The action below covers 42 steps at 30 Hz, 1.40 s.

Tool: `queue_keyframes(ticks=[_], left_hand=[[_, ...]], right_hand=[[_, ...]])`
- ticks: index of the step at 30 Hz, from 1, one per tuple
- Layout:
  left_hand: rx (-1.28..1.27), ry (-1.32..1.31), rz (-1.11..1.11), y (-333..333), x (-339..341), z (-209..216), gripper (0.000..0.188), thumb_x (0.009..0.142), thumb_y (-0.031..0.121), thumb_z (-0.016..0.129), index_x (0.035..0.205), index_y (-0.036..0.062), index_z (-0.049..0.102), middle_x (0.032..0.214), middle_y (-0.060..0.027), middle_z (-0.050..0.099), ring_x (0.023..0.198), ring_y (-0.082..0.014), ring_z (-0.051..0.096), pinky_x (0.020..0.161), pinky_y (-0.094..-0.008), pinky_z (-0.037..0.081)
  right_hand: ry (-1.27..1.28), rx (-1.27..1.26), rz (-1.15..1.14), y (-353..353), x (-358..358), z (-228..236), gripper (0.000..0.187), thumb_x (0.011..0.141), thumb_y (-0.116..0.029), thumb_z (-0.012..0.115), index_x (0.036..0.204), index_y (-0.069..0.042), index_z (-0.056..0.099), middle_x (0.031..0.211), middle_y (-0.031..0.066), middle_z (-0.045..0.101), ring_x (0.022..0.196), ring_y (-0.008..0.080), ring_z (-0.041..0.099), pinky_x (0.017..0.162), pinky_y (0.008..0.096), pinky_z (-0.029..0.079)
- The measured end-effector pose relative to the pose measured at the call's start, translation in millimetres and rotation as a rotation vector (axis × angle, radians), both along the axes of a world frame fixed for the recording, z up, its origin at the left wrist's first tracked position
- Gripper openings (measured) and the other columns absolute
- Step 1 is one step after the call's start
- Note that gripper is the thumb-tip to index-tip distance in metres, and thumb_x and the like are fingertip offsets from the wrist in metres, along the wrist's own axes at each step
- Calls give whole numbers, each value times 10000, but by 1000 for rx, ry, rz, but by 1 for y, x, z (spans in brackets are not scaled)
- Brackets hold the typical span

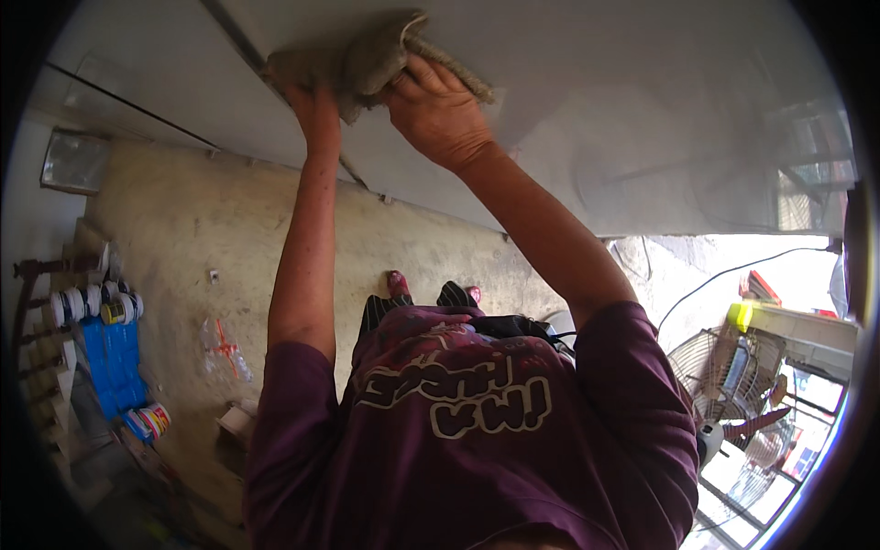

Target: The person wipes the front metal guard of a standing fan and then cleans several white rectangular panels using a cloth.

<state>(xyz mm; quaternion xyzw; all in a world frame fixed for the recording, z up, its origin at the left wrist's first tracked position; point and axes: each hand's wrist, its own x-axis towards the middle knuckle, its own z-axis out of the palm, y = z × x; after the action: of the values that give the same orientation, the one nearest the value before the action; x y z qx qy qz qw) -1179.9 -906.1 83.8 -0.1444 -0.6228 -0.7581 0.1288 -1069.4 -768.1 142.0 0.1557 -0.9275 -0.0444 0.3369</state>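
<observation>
A brownish-grey cloth (371, 64) lies bunched and folded against a smooth, glossy grey panel (623, 119) in front of me. My right hand (440, 112) grips the cloth's right part, with its fingers curled over the folded edge. My left hand (310, 99) is at the cloth's lower left, close to a dark seam (236, 41) in the panel. Cloth hides most of the left fingers, but the hand appears closed on it. Both arms reach up and forward.
A large wire-caged fan (729, 380) stands at the right, near a dark cable (724, 275). On the left are blue wrapped bundles (112, 362), white rolls or tubs (87, 302) and a clear plastic bag (225, 353) on the worn floor (183, 229).
</observation>
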Motion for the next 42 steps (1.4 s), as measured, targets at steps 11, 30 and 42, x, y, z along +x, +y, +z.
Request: queue_keyframes(ticks=[11,30,42], left_hand=[[-66,-88,5,36,36,-92,915,858,282,601,1427,-49,-35,1487,-199,99,1367,-263,162,1114,-357,144],[-191,-142,-222,184,217,-82,944,894,241,573,1424,35,-180,1503,-185,72,1376,-252,153,1103,-338,174],[57,-319,-575,280,346,-37,954,879,118,608,1422,34,-172,1479,-165,82,1319,-236,236,1066,-391,297]], right_hand=[[-215,-4,-3,45,62,-77,357,747,-138,566,1100,-139,616,1206,-16,531,1241,183,405,1013,327,367],[-5,-177,-281,176,236,-94,241,668,-90,623,909,-100,623,1057,36,592,1115,230,509,992,411,386],[141,-403,-674,244,336,-77,288,741,-146,670,1006,-70,590,1065,134,537,1085,334,479,1028,491,320]])
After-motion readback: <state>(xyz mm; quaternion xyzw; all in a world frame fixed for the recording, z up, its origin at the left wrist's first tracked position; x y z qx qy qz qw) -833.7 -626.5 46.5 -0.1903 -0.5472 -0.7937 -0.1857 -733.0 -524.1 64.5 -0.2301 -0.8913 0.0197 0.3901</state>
